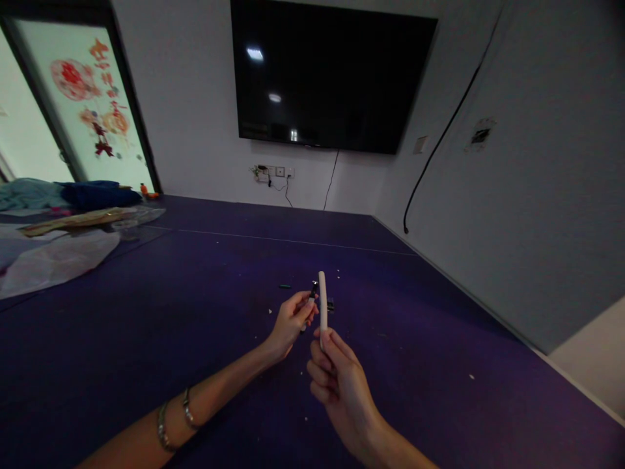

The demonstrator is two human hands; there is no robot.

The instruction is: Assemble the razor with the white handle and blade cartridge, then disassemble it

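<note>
My left hand (291, 320) is closed around a small, slim tool (313, 291) with a dark upper part, a pale section lower down and a shiny tip. Its exact kind is too small to make out. In my right hand (339, 378), a smooth cream-white stick (323, 296) is pinched near its lower end and stands nearly upright. The tool's tip is close beside the stick's upper part; I cannot tell whether they touch. Behind the stick, a small dark object (331, 305) lies on the purple surface (234, 384), partly hidden.
White specks and a short dark green piece (284, 286) lie around my hands. Clear plastic sheeting (63, 257) and folded blue cloth (100, 194) are at the left. A black cable (442, 138) hangs along the right wall, and a television (332, 75) is mounted ahead.
</note>
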